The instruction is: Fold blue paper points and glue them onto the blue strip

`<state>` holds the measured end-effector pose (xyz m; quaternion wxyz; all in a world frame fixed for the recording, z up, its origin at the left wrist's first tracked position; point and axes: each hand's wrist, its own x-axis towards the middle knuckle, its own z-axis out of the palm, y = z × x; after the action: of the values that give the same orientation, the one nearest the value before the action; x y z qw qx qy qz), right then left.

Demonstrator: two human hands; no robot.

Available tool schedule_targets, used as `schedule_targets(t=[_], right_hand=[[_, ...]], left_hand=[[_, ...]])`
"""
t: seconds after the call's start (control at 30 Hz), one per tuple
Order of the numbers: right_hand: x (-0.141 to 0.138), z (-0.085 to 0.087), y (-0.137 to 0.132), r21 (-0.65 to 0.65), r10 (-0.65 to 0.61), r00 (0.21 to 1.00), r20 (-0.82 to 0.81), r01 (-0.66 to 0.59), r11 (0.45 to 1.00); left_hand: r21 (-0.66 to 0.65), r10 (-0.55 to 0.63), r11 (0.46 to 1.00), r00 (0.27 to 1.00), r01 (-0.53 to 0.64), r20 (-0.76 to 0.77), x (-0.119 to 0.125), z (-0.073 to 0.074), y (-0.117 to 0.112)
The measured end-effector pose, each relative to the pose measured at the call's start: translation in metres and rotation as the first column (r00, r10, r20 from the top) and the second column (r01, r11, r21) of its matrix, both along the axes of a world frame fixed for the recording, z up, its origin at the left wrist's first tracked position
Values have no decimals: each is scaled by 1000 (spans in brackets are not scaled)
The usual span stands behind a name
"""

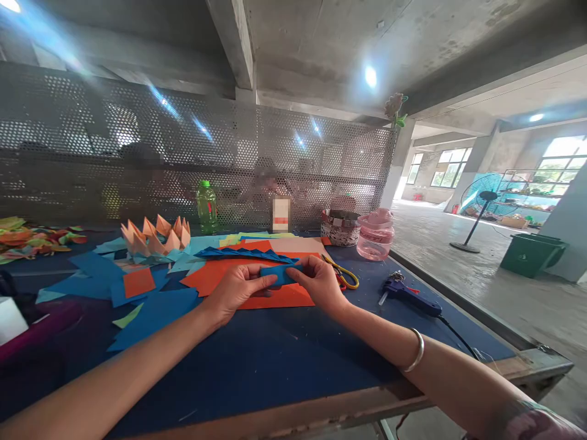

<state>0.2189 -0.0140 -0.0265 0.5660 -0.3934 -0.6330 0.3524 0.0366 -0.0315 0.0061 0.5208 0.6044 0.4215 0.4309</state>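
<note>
Between my two hands is a small folded piece of blue paper [276, 273], held just above the table. My left hand [238, 287] pinches its left end between thumb and fingers. At the other end, my right hand [320, 282] grips the paper the same way. Beneath and behind them lie orange paper sheets [215, 278]. A strip of folded blue paper points [247, 253] rests just beyond my hands. Yellow-handled scissors [346, 274] lie partly hidden behind my right hand.
An orange folded-paper crown [156, 239] stands at the left among blue sheets [156, 311]. A green bottle [207, 208], a round basket [340, 229] and a pink jug [375, 235] stand farther back. A blue glue gun [413, 296] with its cord lies right. A perforated screen [293, 153] borders the table.
</note>
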Motion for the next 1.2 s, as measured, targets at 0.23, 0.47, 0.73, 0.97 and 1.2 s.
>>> schedule_targets(t=[0.23, 0.47, 0.73, 0.97, 1.2], right_hand=[[0, 7, -9, -2, 50, 998, -30, -50, 999], [0, 2, -2, -54, 120, 993, 3, -120, 991], [0, 2, -2, -65, 71, 996, 60, -67, 996], [0, 3, -3, -53, 42, 993, 110, -36, 998], [1, 4, -6, 15, -31, 980, 194, 28, 999]], left_hand=[[-19, 15, 1000, 1000, -14, 20, -3, -1, 3], [-15, 42, 999, 999, -42, 28, -3, 1, 3], [-13, 52, 999, 999, -52, 10, -3, 2, 3], [-25, 85, 996, 996, -86, -6, -1, 3, 1], [-25, 75, 997, 997, -76, -30, -3, 1, 4]])
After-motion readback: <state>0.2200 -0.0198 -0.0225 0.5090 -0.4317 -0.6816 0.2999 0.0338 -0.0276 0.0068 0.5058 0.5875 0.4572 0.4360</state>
